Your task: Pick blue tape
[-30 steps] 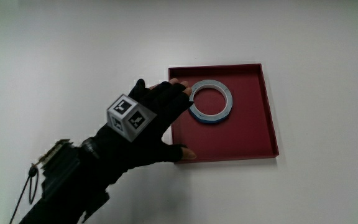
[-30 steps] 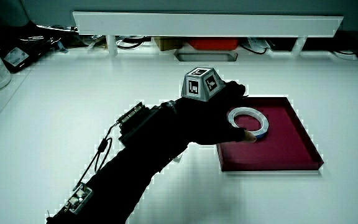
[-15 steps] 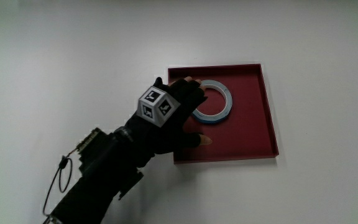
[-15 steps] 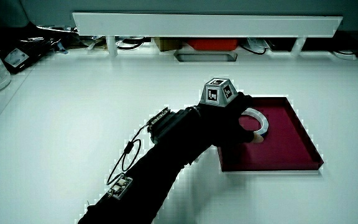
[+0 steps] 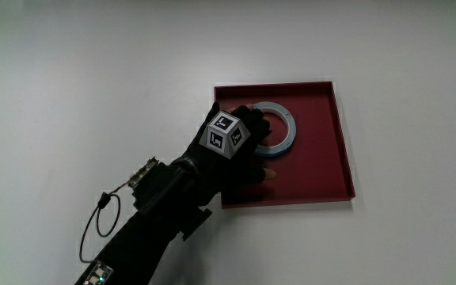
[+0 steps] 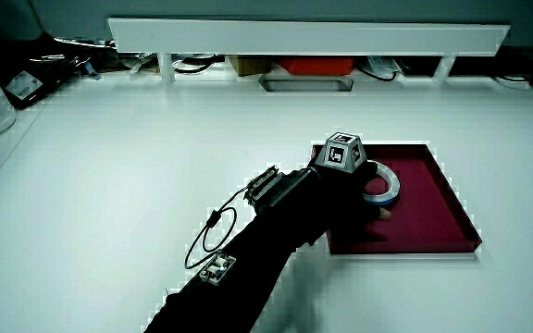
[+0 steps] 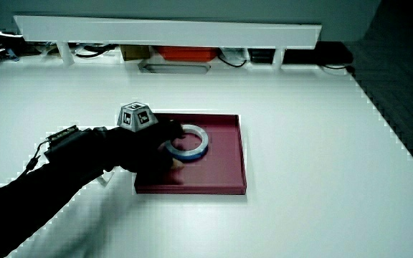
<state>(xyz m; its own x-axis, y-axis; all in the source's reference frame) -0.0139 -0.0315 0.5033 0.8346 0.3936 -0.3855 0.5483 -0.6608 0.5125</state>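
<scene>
From my remote seat the bench (image 5: 93,71) reads bright and evenly lit from overhead, pale grey, no hard glare. In both side views a soft shadow lies under the forearm (image 6: 248,268). Jagged white fringing edges the black sleeve.

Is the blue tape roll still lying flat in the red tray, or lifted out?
Flat in the tray: the round blue tape roll rests on the square red tray's floor, the hand covering one edge.
</scene>
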